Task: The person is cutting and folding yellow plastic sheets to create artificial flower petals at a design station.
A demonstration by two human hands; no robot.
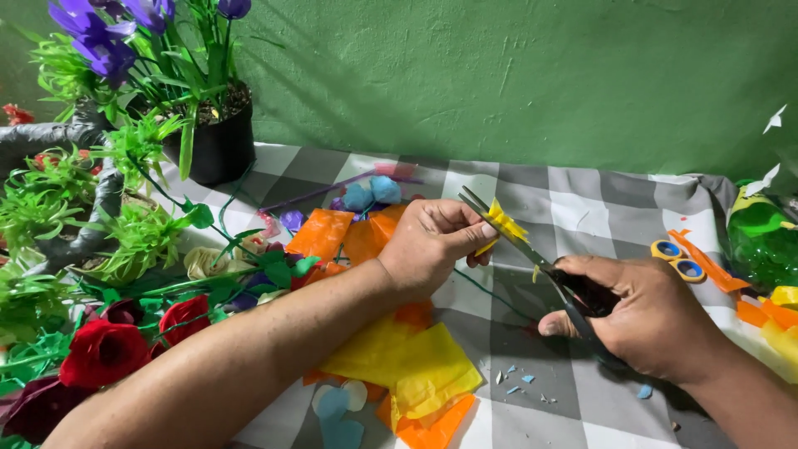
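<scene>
Green plastered wall (515, 75) stands behind a table under a grey-and-white checked cloth (582, 208).

Left hand (428, 245): over the middle of the table, fingers pinched together on a small yellow piece of paper (504, 223), thumb on top. A thin green stem (490, 293) runs down from below this hand across the cloth.

Right hand (640, 320): nearer the right edge, fingers closed through the dark handles of a pair of scissors (540, 262). Blades point up and left, slightly parted, and the yellow piece sits between them, touching.

Beneath the left forearm: loose sheets of yellow tissue paper (416, 362) overlapping orange tissue paper (436, 424); more orange sheets lie further back toward the wall. Pale blue heart-shaped cut-outs (337, 416) sit at the near edge. Small blue paper scraps (519, 384) lie scattered on the cloth between the two hands.

Left edge: red artificial roses (104, 349) among green plastic foliage, and a black pot (218, 145) with purple flowers (96, 37) at the far left corner.

Right edge: a second pair of scissors with yellow-and-blue handles (677, 259) lying flat next to an orange paper strip (706, 266), and a green plastic bottle (761, 237) beyond it, well apart from the right hand.
</scene>
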